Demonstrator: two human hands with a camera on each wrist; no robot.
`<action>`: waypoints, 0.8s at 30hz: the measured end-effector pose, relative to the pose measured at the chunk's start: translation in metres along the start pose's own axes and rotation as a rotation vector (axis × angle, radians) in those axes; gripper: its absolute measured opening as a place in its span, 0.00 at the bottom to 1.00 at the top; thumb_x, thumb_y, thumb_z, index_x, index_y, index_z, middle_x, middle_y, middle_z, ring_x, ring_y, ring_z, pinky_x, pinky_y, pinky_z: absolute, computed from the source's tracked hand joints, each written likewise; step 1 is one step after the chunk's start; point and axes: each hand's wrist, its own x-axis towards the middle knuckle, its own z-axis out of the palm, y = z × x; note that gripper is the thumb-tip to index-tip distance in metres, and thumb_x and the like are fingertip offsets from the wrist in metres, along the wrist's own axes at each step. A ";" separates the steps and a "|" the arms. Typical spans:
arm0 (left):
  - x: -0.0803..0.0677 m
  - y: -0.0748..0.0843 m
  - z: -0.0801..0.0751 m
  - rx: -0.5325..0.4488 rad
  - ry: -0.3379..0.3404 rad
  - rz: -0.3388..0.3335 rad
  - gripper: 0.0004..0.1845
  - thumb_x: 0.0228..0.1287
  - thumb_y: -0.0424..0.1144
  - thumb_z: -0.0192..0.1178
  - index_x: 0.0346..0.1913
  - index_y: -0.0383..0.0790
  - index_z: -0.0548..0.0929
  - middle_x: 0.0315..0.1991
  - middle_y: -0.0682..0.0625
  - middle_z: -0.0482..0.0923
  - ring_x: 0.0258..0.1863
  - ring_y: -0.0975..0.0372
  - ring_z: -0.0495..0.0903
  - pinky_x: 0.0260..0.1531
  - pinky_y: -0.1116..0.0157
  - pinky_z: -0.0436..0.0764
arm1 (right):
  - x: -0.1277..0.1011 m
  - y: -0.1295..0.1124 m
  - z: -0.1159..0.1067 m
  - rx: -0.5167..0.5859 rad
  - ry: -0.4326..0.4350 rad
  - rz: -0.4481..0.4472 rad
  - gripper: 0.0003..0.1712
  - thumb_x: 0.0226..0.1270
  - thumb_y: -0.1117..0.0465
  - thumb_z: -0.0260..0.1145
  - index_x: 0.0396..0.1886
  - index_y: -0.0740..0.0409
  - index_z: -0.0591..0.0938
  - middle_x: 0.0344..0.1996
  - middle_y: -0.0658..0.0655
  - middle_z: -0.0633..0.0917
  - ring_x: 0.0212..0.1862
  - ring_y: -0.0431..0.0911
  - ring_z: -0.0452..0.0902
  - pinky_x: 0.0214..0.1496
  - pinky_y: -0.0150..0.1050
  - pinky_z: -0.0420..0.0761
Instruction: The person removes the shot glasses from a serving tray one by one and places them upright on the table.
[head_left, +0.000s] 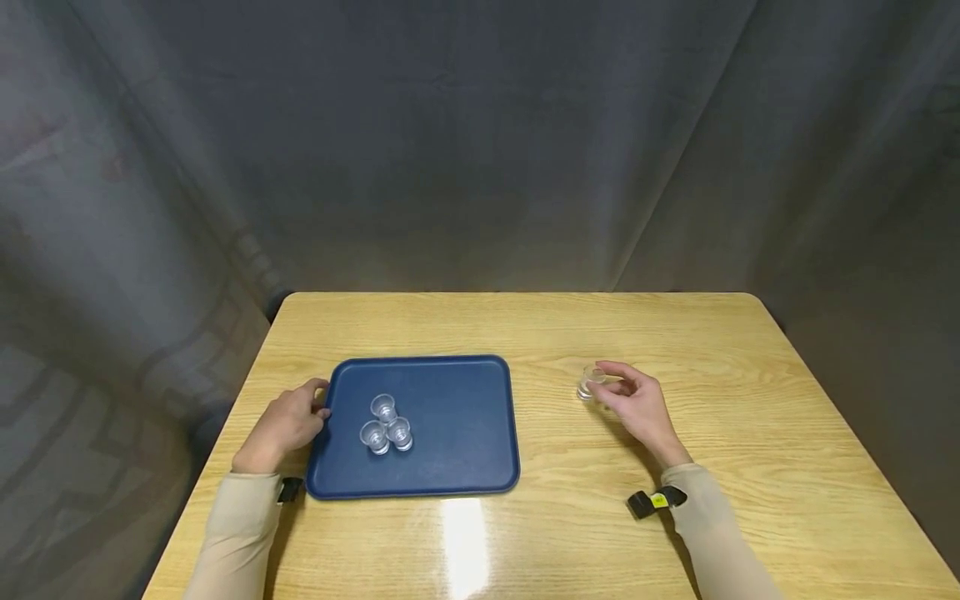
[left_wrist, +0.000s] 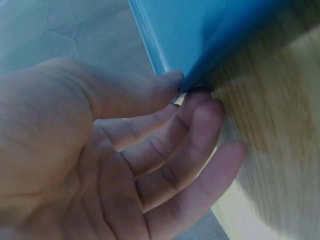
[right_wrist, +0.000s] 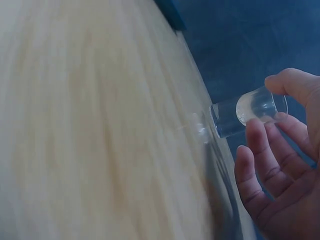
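The wooden desk [head_left: 750,433] carries a blue tray [head_left: 465,450], and everything else sits relative to that tray. Its surface is slick — a lamp glare shows on the desk just in front of it — so a shove from either side could send the tray sliding.

The left hand [head_left: 283,423] is at the tray's left edge, thumb and fingertips pinching the rim; the grip is light, by the look of the left wrist view, and could slip off if the tray were lifted or pulled.

On the tray, left of its middle, three clear shot glasses [head_left: 386,425] stand bunched and touching. A jolt to the tray would likely knock them together or tip one.

Right of the tray, well apart from it, the right hand [head_left: 637,408] holds a fourth shot glass [head_left: 592,382] between thumb and fingertips — smooth glass, a shallow hold, easily dropped or rolled away.
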 end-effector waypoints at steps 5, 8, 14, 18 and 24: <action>0.000 0.000 0.001 -0.001 0.001 -0.007 0.26 0.74 0.30 0.59 0.70 0.21 0.71 0.53 0.24 0.84 0.47 0.40 0.88 0.49 0.43 0.87 | -0.003 0.007 -0.014 -0.010 0.033 0.004 0.27 0.72 0.59 0.75 0.67 0.64 0.82 0.57 0.63 0.88 0.40 0.29 0.86 0.42 0.27 0.85; 0.000 0.000 0.000 -0.003 0.004 -0.002 0.26 0.74 0.30 0.59 0.70 0.21 0.71 0.53 0.24 0.85 0.48 0.39 0.88 0.49 0.43 0.87 | -0.005 0.013 -0.022 -0.021 0.058 0.006 0.28 0.72 0.58 0.75 0.67 0.66 0.82 0.52 0.49 0.90 0.40 0.29 0.86 0.41 0.27 0.85; 0.000 0.000 0.001 -0.010 0.004 0.005 0.26 0.74 0.30 0.59 0.70 0.21 0.71 0.54 0.24 0.85 0.49 0.39 0.88 0.51 0.42 0.87 | -0.008 0.020 -0.037 -0.027 0.110 0.019 0.29 0.72 0.59 0.75 0.67 0.67 0.81 0.42 0.30 0.86 0.38 0.27 0.86 0.38 0.28 0.85; 0.000 0.000 0.002 -0.010 0.006 -0.003 0.26 0.74 0.30 0.59 0.70 0.21 0.71 0.54 0.24 0.84 0.48 0.40 0.88 0.50 0.42 0.87 | -0.007 0.022 -0.042 -0.003 0.130 0.026 0.29 0.71 0.61 0.75 0.67 0.69 0.80 0.39 0.27 0.86 0.36 0.26 0.86 0.37 0.27 0.85; 0.000 -0.001 0.002 -0.010 0.000 -0.015 0.26 0.74 0.30 0.59 0.71 0.21 0.71 0.55 0.24 0.84 0.50 0.39 0.88 0.53 0.41 0.85 | -0.005 0.021 -0.045 0.016 0.151 0.043 0.30 0.71 0.60 0.76 0.68 0.68 0.80 0.39 0.26 0.86 0.37 0.25 0.85 0.37 0.26 0.84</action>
